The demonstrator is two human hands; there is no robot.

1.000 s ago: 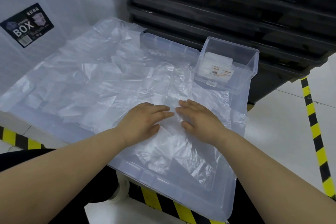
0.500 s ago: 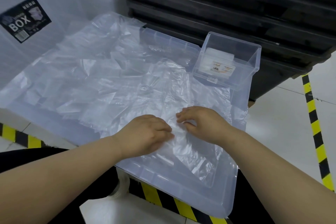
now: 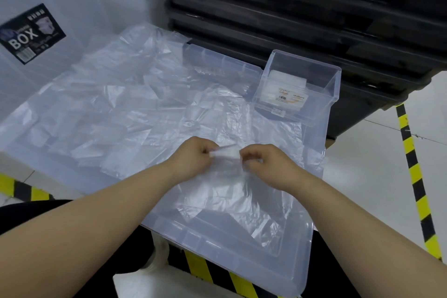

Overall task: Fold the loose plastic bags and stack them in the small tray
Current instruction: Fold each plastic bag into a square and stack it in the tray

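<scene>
Head view: folded plastic bag (image 3: 226,151) pinched between both hands' fingers (image 3: 210,150).

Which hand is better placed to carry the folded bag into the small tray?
Probably the right hand: both pinch the folded bag, but the small tray stands on its side.

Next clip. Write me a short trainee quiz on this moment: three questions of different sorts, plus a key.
1. True or false: the left hand and the right hand both pinch one small folded bag.
2. Where does the small tray stand? A: beyond the right hand. B: by the left elbow. C: on the striped floor.
3. Fill in: the loose bags lie mostly to the hands' ___.
Key: 1 true; 2 A; 3 left.
</scene>
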